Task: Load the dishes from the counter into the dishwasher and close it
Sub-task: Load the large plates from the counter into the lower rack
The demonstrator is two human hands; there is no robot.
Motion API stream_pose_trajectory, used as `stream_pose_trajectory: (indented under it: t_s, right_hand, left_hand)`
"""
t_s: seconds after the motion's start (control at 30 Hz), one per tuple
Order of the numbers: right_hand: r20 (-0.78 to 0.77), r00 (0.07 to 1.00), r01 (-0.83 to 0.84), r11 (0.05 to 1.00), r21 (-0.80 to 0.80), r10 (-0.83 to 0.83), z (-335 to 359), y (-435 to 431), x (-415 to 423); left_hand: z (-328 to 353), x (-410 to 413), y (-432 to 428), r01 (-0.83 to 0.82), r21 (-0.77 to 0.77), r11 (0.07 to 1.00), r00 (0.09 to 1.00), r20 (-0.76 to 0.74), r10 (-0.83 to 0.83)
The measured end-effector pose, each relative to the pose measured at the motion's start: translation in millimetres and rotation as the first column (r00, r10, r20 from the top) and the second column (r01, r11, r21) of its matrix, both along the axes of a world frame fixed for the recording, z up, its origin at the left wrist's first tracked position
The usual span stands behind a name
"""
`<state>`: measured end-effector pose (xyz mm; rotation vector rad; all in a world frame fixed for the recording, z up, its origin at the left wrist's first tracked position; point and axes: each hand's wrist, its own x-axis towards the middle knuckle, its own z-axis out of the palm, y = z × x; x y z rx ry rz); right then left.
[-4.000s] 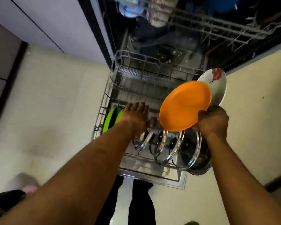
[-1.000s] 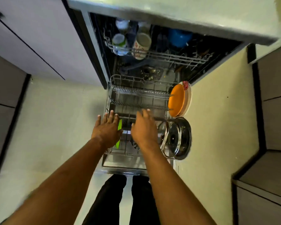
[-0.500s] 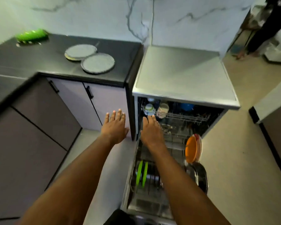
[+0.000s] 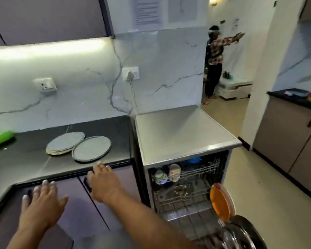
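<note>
Both hands empty, fingers spread; the right hand (image 4: 104,184) hovers at the counter's (image 4: 25,159) front edge, nearer the grey plates (image 4: 91,148) than the left hand (image 4: 41,203).

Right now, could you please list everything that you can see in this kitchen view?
Round grey plate: one, grey, black counter.
Grey plate stack: several, grey, left of it.
Green plastic object: one, green, counter's left end.
Steel-topped dishwasher: one, silver, right of counter, open.
Mugs: two, pale, upper rack.
Round orange plate: one, orange, upright, lower rack.
Metal-rimmed lids: several, silver, lower rack.
Wall sockets: two, white, marble wall.
Other person: one, far doorway.
Left hand: open, empty.
Right hand: open, by counter edge.
</note>
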<state>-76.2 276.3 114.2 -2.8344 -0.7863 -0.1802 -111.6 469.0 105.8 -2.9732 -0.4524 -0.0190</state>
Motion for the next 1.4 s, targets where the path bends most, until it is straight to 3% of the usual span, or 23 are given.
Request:
stream_pose_trajectory:
  t_s: [0.3,0.47,0.9,1.13,1.2,1.27,1.33,1.4]
  right_hand:
    - [-0.069,0.996,0.046,0.999,-0.02,-0.047,-14,126,31]
    - [-0.1,0.99,0.101,0.994,-0.027,-0.104,-31,148,68]
    - [-0.221,0.939,0.256,0.965,-0.065,-0.264,-89,159,217]
    - [-0.233,0.905,0.371,0.928,0.02,-0.356,-121,155,236]
    - [-0.132,0.863,0.503,0.855,0.125,-0.488,-126,154,229]
    - [-0.073,0.742,0.662,0.71,0.241,-0.667,-129,152,220]
    - [-0.158,0.553,0.815,0.492,0.306,-0.818,-124,150,210]
    - [-0.39,0.328,0.914,0.184,0.362,-0.861,-119,146,202]
  left_hand:
    - [-7,26,136,0.042,-0.029,0.999,0.998,-0.048,-0.043]
    - [-29,67,133,0.135,-0.127,0.983,0.98,-0.128,-0.152]
    - [-77,211,129,0.258,-0.18,0.949,0.902,-0.308,-0.304]
    - [-107,238,109,0.203,-0.299,0.933,0.832,-0.449,-0.325]
    - [-106,240,111,0.208,-0.306,0.929,0.821,-0.462,-0.335]
    - [-102,241,113,0.21,-0.32,0.924,0.811,-0.472,-0.347]
    - [-98,243,114,0.214,-0.324,0.922,0.8,-0.483,-0.356]
    - [-97,245,115,0.226,-0.326,0.918,0.785,-0.497,-0.37]
